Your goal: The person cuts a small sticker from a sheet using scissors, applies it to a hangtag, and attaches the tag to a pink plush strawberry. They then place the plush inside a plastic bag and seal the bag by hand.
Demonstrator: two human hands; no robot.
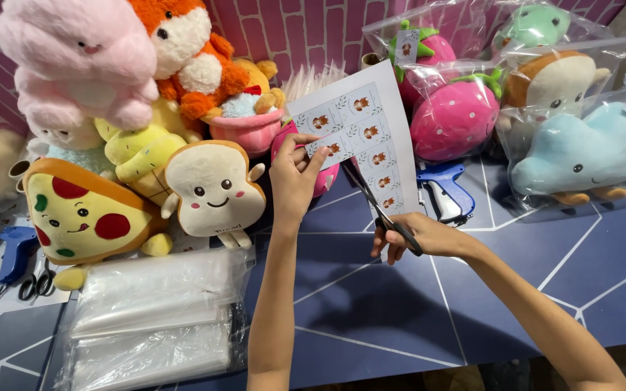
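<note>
**A:** What sits furthest left?

**B:** A pizza-slice plush point(81, 217) and a toast plush point(215, 190) lean against a heap of soft toys, with a stack of clear plastic bags point(155, 318) on the blue table point(400, 318) below them.

**A:** And the hands?

**B:** The left hand point(293, 177) pinches the corner of a white label sheet point(364, 134), thumb and fingertips closed on the paper, holding it upright above the table. Just right, the right hand point(414, 235) grips black scissors point(378, 208); their blades meet the sheet's lower edge.

**A:** Further right?

**B:** A blue tagging gun point(445, 190) lies behind the sheet, then bagged strawberry point(454, 119) and cloud point(585, 153) plushes.
</note>
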